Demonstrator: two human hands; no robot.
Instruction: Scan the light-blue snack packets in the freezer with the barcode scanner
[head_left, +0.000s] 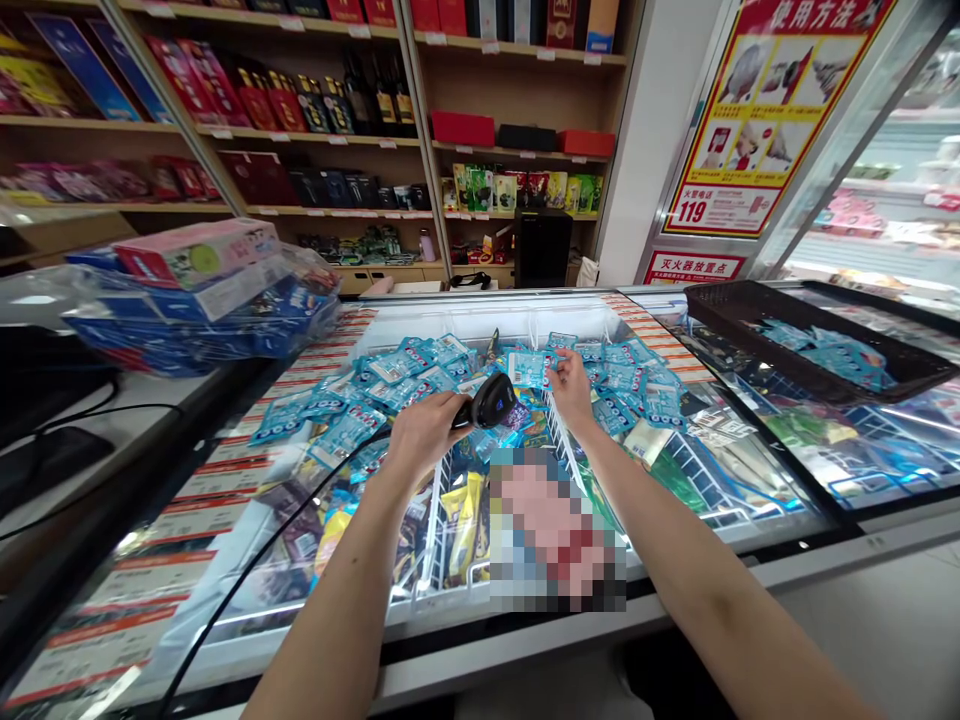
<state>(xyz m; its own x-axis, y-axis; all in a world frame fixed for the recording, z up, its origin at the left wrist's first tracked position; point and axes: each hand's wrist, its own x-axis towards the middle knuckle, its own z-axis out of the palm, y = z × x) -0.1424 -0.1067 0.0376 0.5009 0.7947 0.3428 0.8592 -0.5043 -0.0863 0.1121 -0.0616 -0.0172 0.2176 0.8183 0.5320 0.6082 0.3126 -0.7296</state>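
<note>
My left hand point(424, 435) is wrapped round a black corded barcode scanner point(491, 402), its head pointing to the right. Between the fingers of my right hand point(571, 385) is a light blue packet point(529, 368), held up just beyond the scanner head with a printed label facing me. Many similar blue packets lie spread over the glass top of a chest freezer, in a left pile point(405, 365) and a right pile point(634, 375). The scanner's cable point(292, 520) runs down to the lower left.
A plastic-wrapped stack of boxes point(202, 290) stands at the left. A dark brown tray point(750, 310) with more blue packets rests on the freezer at the right. Price labels point(142, 600) line the left glass. Shelves point(315, 140) of bottles and boxes stand behind. A blurred patch covers the front middle.
</note>
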